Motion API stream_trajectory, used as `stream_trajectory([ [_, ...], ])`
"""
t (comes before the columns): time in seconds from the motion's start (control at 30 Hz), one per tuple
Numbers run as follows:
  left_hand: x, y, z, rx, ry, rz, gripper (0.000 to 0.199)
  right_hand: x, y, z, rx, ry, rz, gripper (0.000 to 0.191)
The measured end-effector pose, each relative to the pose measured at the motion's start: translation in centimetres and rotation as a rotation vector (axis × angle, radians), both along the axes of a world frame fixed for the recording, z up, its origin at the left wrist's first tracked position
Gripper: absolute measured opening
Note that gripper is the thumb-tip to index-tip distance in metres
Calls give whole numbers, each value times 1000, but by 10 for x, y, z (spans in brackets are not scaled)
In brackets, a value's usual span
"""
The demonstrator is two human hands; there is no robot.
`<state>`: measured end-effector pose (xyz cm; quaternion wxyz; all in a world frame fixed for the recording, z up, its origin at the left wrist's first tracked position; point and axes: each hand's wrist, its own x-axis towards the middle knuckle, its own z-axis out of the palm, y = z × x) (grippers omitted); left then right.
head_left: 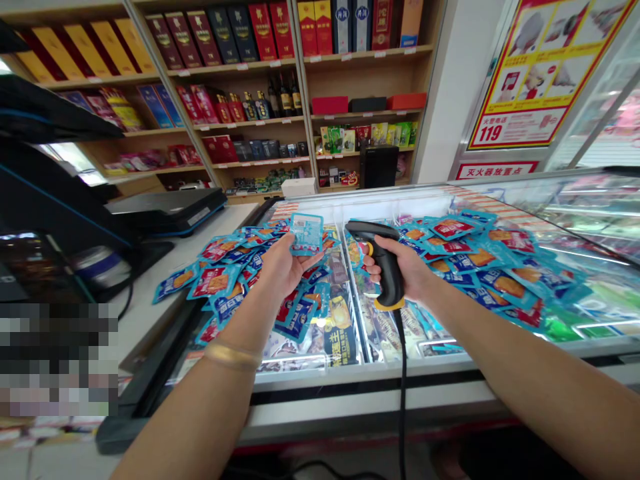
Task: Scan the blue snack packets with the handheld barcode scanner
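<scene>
Left hand (286, 269) in a pinching grip on a blue snack packet (306, 235) held upright, right hand (411, 272) in a full closed grip on a black corded barcode scanner (391, 277), packet just apart at its 9 o'clock, nose facing it, above a chest freezer (350, 379) with loose matching packets (480, 267)

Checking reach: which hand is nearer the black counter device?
Left. The left hand is right of the black counter device; the right hand, gripping a barcode scanner, is farther right.
</scene>
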<state>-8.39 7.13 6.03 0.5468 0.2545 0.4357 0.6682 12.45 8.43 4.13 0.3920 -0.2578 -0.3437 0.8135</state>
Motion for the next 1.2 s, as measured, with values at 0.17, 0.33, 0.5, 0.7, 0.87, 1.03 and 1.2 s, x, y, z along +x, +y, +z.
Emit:
stream_trajectory([
  [0.17, 6, -1, -6, 57, 74, -43, 16, -4, -7, 2, 20, -28, 47, 22],
  [0.33, 13, -3, -14, 100, 252, -83, 8, -6, -11, 4, 37, -39, 64, 21],
  [0.5, 17, -1, -21, 111, 367, -99, 14, -5, -10, 5, 51, -20, 72, 22],
  [0.7, 18, 0, -25, 122, 437, -120, 24, -6, -9, 3, 38, -13, 53, 22],
  [0.87, 17, 1, -27, 149, 451, -130, 24, -6, -9, 3, 34, -24, 52, 23],
  [1.03, 17, -1, -26, 173, 489, -133, 25, -7, -9, 2, 34, -11, 37, 23],
  [1.2, 22, 0, -29, 195, 556, -103, 28, -5, -8, 6, 28, 29, 13, 22],
])
